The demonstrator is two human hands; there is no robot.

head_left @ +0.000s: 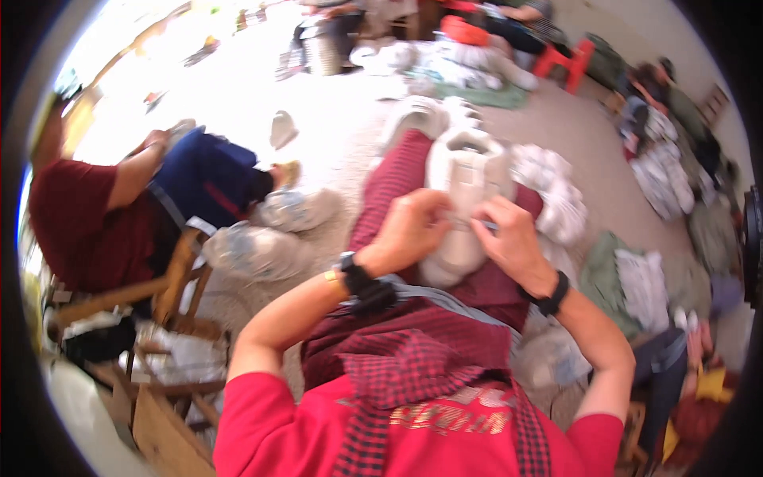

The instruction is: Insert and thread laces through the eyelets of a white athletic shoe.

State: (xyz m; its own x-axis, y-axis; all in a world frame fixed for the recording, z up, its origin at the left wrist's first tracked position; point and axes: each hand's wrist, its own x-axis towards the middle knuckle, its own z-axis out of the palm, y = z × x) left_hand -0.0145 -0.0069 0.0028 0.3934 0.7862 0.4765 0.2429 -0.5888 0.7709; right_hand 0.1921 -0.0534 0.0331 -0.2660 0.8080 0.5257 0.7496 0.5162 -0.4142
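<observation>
Bags (258, 253) flank the legs (391, 181), left hand (413, 226) and right hand (511, 238) pinching the white shoe (467, 181)

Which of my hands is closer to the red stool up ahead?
Right. Your right hand is on the right of the white shoe, short of the red stool and to its left; your left hand is across the shoe, farther left.

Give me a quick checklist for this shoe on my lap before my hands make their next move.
1. White shoe supported on the lap: ok.
2. Left hand and right hand both at the shoe: ok.
3. Shoe fully visible: not ok, fingers partly cover it.
4. Fingertips' grip secure: cannot tell, too blurred.
5. Checked cloth clear of the shoe: ok.
</observation>
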